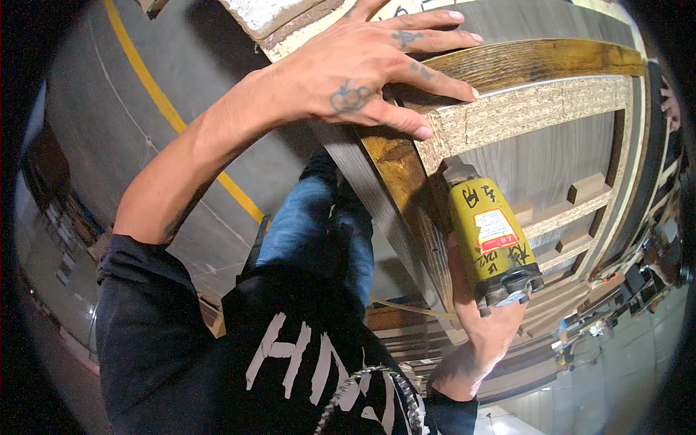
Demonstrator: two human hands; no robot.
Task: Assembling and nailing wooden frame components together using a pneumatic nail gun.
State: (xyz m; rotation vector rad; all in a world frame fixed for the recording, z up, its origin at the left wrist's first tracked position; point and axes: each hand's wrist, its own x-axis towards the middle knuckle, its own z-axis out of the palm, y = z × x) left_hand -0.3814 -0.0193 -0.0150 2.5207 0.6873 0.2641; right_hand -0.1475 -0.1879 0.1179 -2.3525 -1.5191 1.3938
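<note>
My left hand (370,72) lies spread with its palm down over the corner of a wooden frame. Its thumb and a finger reach onto the particleboard strip (540,109), and other fingers cross the brown-stained wood trim (536,61). In my right hand (496,326) is a yellow pneumatic nail gun (486,225), which hides most of the gripping fingers. The gun's metal nose (458,171) is at the inner corner of the particleboard; whether it presses on the wood I cannot tell. A second stained trim piece (395,163) runs down from that corner toward my body.
Grey wood-grain boards (558,148) and cross slats (562,217) lie inside the frame. Stacked boards (406,341) stand below at the right. A yellow line (156,90) crosses the concrete floor at left. Another person's hand (668,105) shows at the far right rim.
</note>
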